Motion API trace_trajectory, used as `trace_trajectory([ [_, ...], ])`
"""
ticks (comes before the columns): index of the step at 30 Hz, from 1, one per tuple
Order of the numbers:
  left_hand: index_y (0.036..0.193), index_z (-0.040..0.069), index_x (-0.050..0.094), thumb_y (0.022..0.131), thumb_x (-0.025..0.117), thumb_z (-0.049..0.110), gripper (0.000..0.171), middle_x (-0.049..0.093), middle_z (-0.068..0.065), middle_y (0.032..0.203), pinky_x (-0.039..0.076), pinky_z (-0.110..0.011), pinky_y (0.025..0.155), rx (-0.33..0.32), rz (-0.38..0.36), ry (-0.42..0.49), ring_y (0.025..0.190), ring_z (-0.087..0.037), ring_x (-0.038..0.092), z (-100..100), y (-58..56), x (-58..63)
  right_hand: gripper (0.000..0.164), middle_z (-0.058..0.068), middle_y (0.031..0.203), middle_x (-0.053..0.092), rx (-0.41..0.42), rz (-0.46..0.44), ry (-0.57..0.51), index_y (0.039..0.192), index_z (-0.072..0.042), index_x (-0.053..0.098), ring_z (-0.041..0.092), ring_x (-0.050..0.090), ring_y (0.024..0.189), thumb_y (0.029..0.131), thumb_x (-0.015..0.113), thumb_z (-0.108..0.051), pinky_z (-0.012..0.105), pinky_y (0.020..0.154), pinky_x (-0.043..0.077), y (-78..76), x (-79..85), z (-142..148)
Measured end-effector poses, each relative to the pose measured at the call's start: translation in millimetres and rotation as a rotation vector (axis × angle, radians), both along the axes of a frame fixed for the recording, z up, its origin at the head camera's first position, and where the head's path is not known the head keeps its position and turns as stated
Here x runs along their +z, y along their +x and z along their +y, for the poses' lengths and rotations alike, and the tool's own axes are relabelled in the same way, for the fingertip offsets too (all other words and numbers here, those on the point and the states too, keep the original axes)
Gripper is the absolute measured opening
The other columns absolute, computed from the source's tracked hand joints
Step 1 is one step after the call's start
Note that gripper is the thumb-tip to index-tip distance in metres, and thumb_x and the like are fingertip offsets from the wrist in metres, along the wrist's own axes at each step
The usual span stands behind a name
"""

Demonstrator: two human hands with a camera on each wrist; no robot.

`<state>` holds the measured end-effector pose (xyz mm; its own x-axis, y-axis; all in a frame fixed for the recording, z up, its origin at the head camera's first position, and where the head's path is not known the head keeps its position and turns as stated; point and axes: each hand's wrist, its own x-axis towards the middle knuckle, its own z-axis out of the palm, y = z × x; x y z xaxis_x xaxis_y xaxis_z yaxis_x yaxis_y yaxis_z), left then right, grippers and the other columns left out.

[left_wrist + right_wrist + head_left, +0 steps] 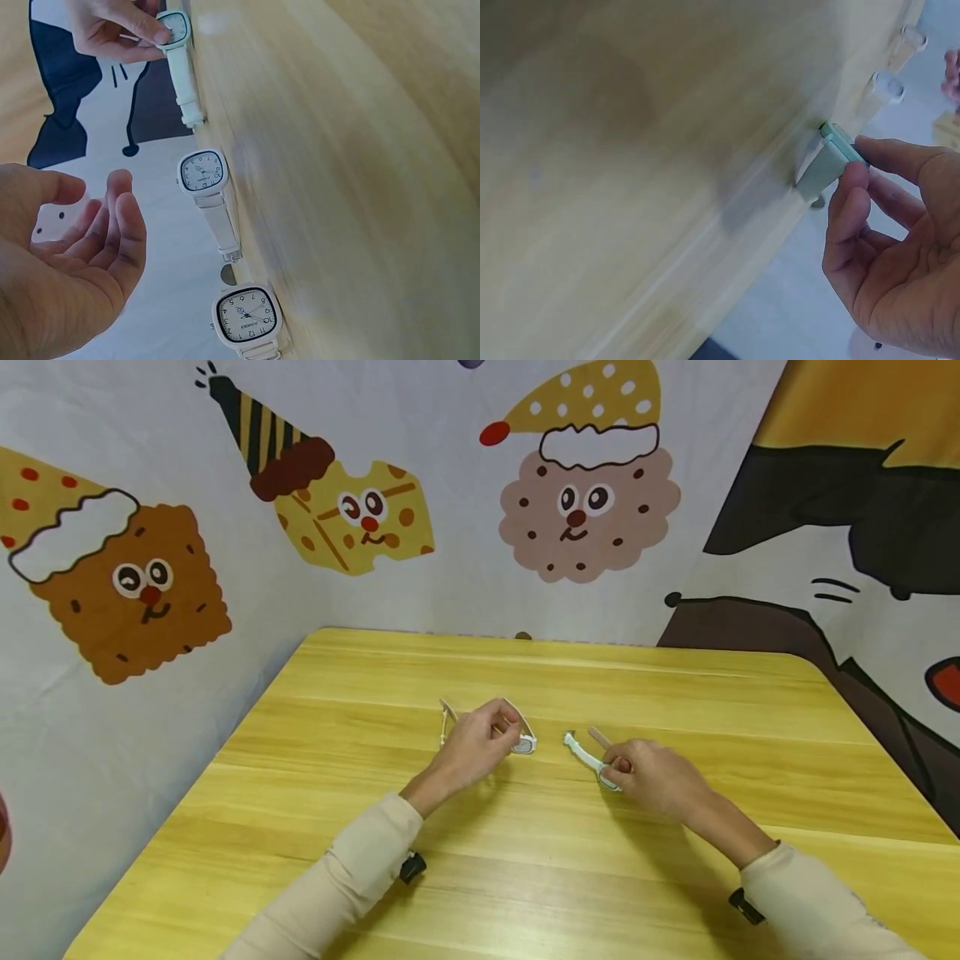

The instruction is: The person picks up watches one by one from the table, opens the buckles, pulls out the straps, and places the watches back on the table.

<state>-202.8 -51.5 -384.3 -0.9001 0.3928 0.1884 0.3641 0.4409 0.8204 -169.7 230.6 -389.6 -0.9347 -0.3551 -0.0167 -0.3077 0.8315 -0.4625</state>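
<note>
My right hand pinches a mint-green wristwatch at its square case, between thumb and fingers. The green strap reaches down to the tabletop in the right wrist view. My left hand hovers by two white wristwatches, fingers loosely bent and nothing between them. One white watch stands on its strap with its dial toward the left wrist camera. The other white watch is closer to that camera; in the head view my left hand partly covers it.
The watches are on a yellow wood-grain table. Behind it hangs a pale cloth printed with cartoon biscuits and cheese. Dark bands with small devices sit at both sleeves.
</note>
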Motion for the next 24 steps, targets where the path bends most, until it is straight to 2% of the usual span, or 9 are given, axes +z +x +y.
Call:
trace_trajectory([
  [7,0.113,0.003,0.064,0.104,0.055,0.015,0.018,0.071,-0.007,0.096,0.056,-0.03,0.062,-0.021,-0.008,-0.003,0.078,-0.016,0.066,-1,0.3,-0.9,0.012,-0.001,0.069,0.055,-0.063,0.041,0.011,0.1,-0.002,0.074,0.013,0.044,0.054,0.1,0.067,-0.012,0.027,0.046,0.036,-15.0,-1.1,23],
  [11,0.113,0.003,0.064,0.104,0.054,0.016,0.018,0.071,-0.004,0.094,0.056,-0.03,0.063,-0.036,-0.015,-0.01,0.08,-0.018,0.067,-2,0.9,-1.9,0.014,0.003,0.08,0.06,-0.036,0.047,-0.021,0.104,0.001,0.075,0.015,0.052,0.062,0.098,0.07,-0.011,0.029,0.05,0.044,-17.0,-3.3,21],
  [15,0.113,0.004,0.064,0.104,0.054,0.016,0.018,0.07,-0.001,0.093,0.056,-0.029,0.065,-0.042,-0.015,-0.015,0.081,-0.018,0.067,-3,0.9,-2.7,0.016,0.009,0.094,0.064,0.003,0.085,-0.019,0.106,-0.003,0.076,0.021,0.062,0.077,0.095,0.074,-0.014,0.037,0.059,0.053,-15.7,-5.5,12],
  [18,0.112,0.006,0.065,0.104,0.055,0.017,0.016,0.069,0.001,0.093,0.055,-0.029,0.065,-0.039,-0.02,-0.02,0.081,-0.017,0.067,-4,1.0,-3.1,0.018,0.01,0.096,0.064,-0.004,0.087,0.006,0.108,-0.007,0.077,0.024,0.063,0.081,0.097,0.073,-0.02,0.04,0.059,0.053,-15.5,-6.8,7],
  [21,0.111,0.007,0.064,0.104,0.056,0.017,0.015,0.068,0.003,0.093,0.055,-0.028,0.064,-0.035,-0.031,-0.024,0.08,-0.017,0.067,-4,1.2,-2.7,0.022,0.01,0.099,0.064,-0.037,0.077,0.023,0.106,-0.01,0.076,0.023,0.061,0.083,0.1,0.069,-0.03,0.036,0.055,0.049,-16.6,-7.7,4],
  [24,0.112,0.006,0.064,0.104,0.056,0.017,0.016,0.068,0.003,0.093,0.055,-0.028,0.064,-0.031,-0.038,-0.028,0.079,-0.015,0.066,-5,1.5,-2.6,0.03,0.01,0.099,0.064,-0.076,0.062,0.034,0.099,-0.011,0.074,0.02,0.056,0.076,0.099,0.067,-0.041,0.033,0.049,0.044,-19.6,-10.1,3],
])
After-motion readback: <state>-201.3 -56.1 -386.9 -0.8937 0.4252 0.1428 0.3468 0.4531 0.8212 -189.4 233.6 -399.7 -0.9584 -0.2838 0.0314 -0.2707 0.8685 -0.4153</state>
